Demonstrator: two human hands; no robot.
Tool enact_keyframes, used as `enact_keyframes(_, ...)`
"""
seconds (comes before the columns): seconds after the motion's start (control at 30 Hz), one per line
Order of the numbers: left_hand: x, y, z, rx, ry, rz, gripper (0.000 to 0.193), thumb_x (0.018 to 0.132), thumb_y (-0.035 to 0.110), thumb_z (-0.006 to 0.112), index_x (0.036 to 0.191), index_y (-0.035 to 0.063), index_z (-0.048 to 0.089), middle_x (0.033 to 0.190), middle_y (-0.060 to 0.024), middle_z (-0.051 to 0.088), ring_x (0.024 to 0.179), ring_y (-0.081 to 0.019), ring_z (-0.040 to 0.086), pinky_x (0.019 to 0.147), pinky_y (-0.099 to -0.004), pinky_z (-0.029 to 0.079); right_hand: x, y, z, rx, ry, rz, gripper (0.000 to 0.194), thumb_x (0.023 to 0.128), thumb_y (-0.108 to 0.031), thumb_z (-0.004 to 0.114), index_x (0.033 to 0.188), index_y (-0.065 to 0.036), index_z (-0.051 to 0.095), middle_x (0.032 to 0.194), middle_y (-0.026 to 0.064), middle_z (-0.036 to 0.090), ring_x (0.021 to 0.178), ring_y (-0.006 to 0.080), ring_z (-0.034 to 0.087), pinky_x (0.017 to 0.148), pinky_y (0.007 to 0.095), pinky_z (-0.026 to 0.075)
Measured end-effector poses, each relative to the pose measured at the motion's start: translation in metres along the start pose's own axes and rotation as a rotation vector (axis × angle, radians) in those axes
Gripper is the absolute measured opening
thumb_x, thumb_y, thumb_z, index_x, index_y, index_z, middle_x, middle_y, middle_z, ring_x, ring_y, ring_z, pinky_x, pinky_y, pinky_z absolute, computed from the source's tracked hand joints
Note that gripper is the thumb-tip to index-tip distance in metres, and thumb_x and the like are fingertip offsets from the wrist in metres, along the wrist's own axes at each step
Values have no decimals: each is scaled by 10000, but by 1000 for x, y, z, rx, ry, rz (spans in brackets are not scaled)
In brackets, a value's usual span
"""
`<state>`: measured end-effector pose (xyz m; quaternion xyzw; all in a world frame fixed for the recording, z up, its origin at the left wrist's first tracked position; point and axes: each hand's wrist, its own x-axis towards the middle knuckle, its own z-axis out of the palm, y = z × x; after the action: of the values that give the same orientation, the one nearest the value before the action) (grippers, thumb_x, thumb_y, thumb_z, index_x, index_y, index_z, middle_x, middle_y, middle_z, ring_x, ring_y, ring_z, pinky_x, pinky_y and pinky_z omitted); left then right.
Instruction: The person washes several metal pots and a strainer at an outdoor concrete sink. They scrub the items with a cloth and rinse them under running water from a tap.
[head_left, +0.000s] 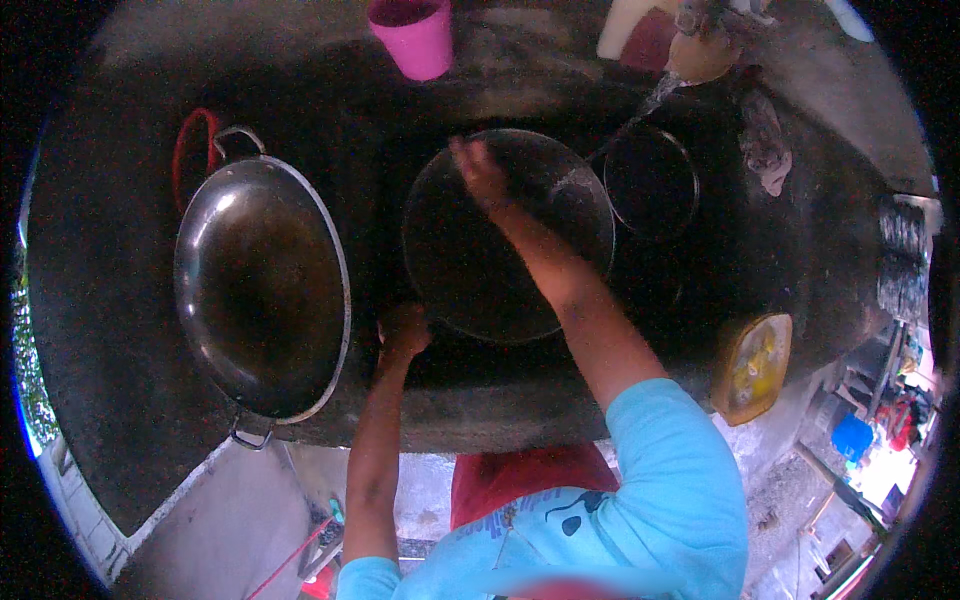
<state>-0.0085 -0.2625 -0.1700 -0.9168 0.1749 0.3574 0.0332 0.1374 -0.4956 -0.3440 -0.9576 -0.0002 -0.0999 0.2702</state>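
A large dark round pan (517, 277) sits in the shadowed middle of the sink area, wet and shiny at its upper right. My left hand (405, 330) is closed at the pan's lower left edge; the part it grips is lost in shadow. Over the pan's far left side is my right hand (478, 171), blurred, its fingers by the rim. Whether it holds a scrubber cannot be made out. To the left, a big metal wok (262, 292) with two loop handles rests on the dark counter (97, 322).
Water (661, 91) streams down beside a tan object (701, 54). A smaller dark round vessel (651, 180) adjoins the pan. A pink bucket (416, 41) stands at the back, a crumpled cloth (765, 142) at right. A yellow soap tub (752, 371) sits near the front edge. Behind the wok is a red ring (180, 161).
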Motion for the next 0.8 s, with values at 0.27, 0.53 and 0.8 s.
enact_keyframes(0.27,5,-9,50,-147,27,48,372,705,192,639,1055,95,560,1035,-151,578,970,-326,560,796,-442,477,-175,-40,-33,-193,-630,-279,438,864,-156,418,1297,-104,378,1312,196,356,1126,344,439,946,417,373)
enact_keyframes(0.53,22,-37,120,-274,109,103,449,687,204,681,1097,104,531,1051,-149,563,981,-348,539,793,-452,470,-89,81,-80,-464,344,120,443,785,-44,481,1225,-40,438,1067,211,488,824,337,543,725,417,459)
enact_keyframes(0.8,15,-26,109,-232,42,100,484,700,253,660,1150,158,512,1092,-98,559,992,-317,538,821,-424,464,-42,-47,-21,63,-99,-223,493,849,-138,468,1322,-84,337,1184,178,412,1090,339,403,927,428,341)
